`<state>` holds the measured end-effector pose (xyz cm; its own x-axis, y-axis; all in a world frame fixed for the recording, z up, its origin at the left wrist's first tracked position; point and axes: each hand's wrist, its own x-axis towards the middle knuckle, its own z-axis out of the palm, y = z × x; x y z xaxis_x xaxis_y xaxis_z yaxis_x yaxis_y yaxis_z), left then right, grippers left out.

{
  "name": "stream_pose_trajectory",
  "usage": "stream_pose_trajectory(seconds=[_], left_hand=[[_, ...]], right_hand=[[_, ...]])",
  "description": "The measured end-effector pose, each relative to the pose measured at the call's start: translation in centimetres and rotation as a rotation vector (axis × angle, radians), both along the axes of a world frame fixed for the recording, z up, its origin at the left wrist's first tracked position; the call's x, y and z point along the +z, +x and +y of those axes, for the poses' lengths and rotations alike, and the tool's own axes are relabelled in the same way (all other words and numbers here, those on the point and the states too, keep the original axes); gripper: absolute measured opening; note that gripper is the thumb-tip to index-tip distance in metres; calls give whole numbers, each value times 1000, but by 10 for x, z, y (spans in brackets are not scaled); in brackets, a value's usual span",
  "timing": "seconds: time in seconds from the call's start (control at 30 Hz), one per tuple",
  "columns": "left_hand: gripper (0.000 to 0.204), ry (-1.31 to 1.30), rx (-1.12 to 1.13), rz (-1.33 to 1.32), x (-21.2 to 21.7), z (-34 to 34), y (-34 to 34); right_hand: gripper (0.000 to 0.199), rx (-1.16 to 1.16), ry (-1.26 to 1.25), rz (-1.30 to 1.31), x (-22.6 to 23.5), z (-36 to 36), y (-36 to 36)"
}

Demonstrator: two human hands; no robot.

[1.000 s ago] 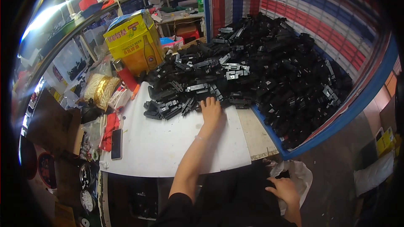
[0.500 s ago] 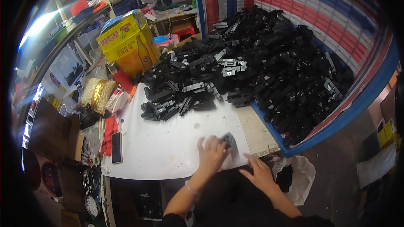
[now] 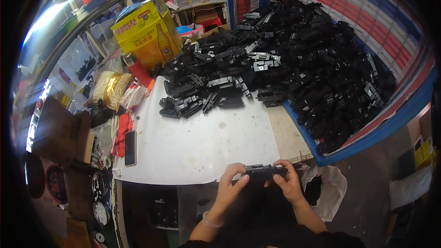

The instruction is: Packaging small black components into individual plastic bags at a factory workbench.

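Between both hands I hold a black plastic part [image 3: 264,171], long and narrow, at the front edge of the white-covered table [image 3: 197,151]. My left hand [image 3: 233,180] grips its left end between thumb and fingers. At the other end my right hand [image 3: 288,180] closes round it, fingers on the far side and thumb on the near side. The part lies roughly level, and its exact kind cannot be made out. Farther back, a big heap of similar black parts [image 3: 312,64], some with shiny metal pieces, spreads from the table into a blue-edged bin [image 3: 340,154].
A phone [image 3: 131,148] lies at the table's left edge beside red cloth [image 3: 123,133]. Behind it stand a red bottle [image 3: 138,70] and a yellow carton [image 3: 149,36]. A white sack [image 3: 334,188] hangs or stands below the table's right front.
The black part has come from the tabletop under my left hand to the table's front edge. My right hand, previously empty, now grips its right end. The view has shifted slightly.
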<state>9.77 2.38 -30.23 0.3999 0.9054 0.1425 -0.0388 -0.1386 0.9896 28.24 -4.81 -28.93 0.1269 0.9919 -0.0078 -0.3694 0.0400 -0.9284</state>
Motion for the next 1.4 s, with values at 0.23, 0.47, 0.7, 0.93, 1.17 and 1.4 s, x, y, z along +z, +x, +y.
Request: stream_pose_trajectory(seconds=[0.23, 0.47, 0.7, 0.93, 1.17, 1.4], left_hand=[[23, 17, 10, -7, -1, -7, 3], [24, -52, -6, -39, -7, -18, 4], [26, -117, -79, 155, 5, -21, -30], [56, 2, -162, 1260, -18, -30, -163], [66, -178, -319, 1154, -33, -45, -138], [64, -8, -323, 1283, -31, -48, -146]], right_hand=[[35, -48, 21, -85, -4, -11, 4], [28, -63, 1, -63, -2, -18, 7], [31, 109, -79, -373, -5, -28, 12], [25, 99, -246, -672, -30, -43, 51], [29, -56, -737, -1438, -199, -162, 170], [40, 538, -1005, -1489, -341, -267, 148]])
